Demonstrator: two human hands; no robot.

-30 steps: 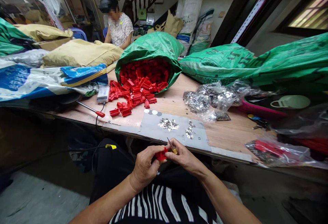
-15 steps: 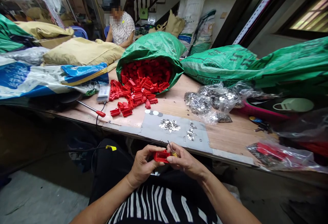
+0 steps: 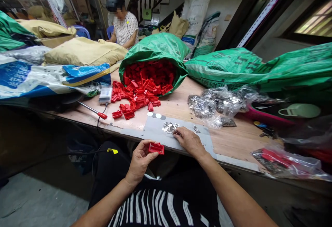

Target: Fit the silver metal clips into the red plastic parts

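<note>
My left hand (image 3: pixel 141 159) grips a small red plastic housing (image 3: pixel 156 148) between thumb and fingers, just off the table's front edge. The housing's open hollow faces up toward me. My right hand (image 3: pixel 190 141) rests over the grey mat (image 3: pixel 153 130), fingers bent and pinched together at the pile of small shiny metal plates (image 3: pixel 169 127). Whatever lies between those fingertips is hidden. A smaller group of metal pieces (image 3: pixel 196 129) shows just behind the right hand, partly covered by it.
A green sack (image 3: pixel 155 48) spills many red housings (image 3: pixel 140 95) onto the table. Clear bags of metal parts (image 3: pixel 218 104) lie to the right. A red-handled metal rod (image 3: pixel 102 115) sticks out at left. Across the table sits a person (image 3: pixel 127 29).
My right hand has left the red housing and moved forward and right to the metal plates. The thin yellow-handled tool it held is out of sight. My left hand moved slightly left and up with the housing.
</note>
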